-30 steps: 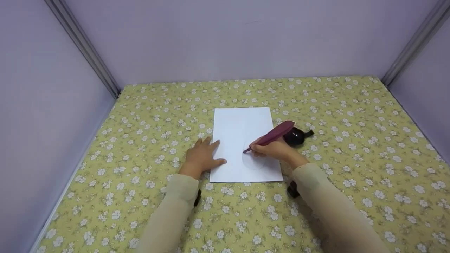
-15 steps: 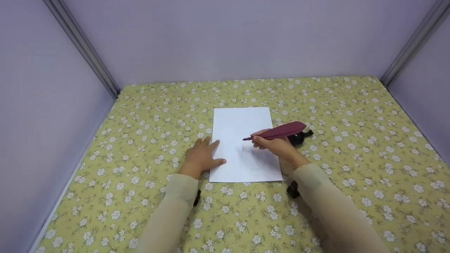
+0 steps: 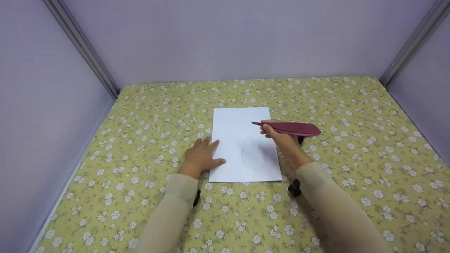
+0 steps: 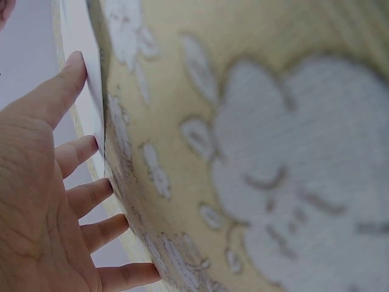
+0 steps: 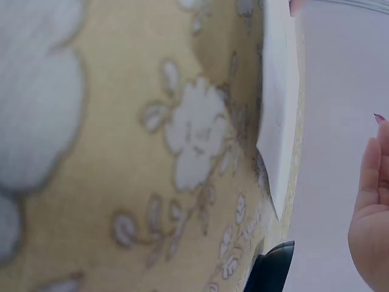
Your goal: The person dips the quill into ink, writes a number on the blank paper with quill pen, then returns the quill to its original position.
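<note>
A sheet of white paper (image 3: 232, 126) lies on the flowered cloth, with a faint pencil-grey oval (image 3: 242, 151) drawn on its lower right part. My left hand (image 3: 202, 156) rests with spread fingers along its left edge; thumb and fingertips press on paper and cloth in the left wrist view. My right hand (image 3: 277, 135) pinches a dark red feather quill pen (image 3: 295, 129) near its tip, over the paper's upper right. In the right wrist view that hand (image 5: 371, 207) is raised above the sheet, and only the pen's tip (image 5: 379, 118) shows.
A glossy black rounded object (image 5: 270, 267) stands right of the paper, mostly hidden by the right hand and quill in the head view. Yellow flowered cloth (image 3: 158, 116) covers the table. Pale panels (image 3: 225, 42) enclose its back and both sides.
My right hand has moved away from me and slightly right with the quill, which now lies nearly level. More of the oval shows. The left hand stays in place.
</note>
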Tool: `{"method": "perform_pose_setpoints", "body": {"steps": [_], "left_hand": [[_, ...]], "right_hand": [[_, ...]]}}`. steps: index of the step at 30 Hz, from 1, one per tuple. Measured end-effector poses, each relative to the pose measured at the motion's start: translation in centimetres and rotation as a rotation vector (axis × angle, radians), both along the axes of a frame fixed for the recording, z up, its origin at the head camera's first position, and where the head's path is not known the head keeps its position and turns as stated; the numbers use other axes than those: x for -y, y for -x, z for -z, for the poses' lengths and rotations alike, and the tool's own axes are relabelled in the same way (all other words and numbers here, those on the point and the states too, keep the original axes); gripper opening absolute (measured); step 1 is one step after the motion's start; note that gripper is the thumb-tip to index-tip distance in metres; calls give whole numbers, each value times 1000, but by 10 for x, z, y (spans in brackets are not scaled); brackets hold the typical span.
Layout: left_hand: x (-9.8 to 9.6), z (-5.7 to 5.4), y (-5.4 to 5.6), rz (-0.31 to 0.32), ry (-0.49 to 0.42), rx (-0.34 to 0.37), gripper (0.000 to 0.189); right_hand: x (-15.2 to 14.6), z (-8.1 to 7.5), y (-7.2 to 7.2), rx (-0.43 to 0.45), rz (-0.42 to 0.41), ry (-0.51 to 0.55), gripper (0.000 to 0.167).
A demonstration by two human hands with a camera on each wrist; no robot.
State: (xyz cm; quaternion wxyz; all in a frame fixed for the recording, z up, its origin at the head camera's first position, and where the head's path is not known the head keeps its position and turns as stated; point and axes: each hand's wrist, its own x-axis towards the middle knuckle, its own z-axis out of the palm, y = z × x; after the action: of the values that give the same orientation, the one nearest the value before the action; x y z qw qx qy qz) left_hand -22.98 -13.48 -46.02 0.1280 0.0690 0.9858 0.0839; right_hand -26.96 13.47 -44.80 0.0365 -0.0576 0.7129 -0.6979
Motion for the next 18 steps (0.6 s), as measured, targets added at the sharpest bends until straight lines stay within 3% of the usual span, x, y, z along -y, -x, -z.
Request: {"method": "perform_pose_setpoints", "body": {"steps": [9, 18], "left_hand": [[0, -2, -2, 5, 1, -8, 81], [1, 0, 0, 21, 5, -15, 80]], "right_hand": [[-10, -1, 1, 28, 85, 69, 47], [-30, -3, 3, -9, 110, -7, 47]]}}
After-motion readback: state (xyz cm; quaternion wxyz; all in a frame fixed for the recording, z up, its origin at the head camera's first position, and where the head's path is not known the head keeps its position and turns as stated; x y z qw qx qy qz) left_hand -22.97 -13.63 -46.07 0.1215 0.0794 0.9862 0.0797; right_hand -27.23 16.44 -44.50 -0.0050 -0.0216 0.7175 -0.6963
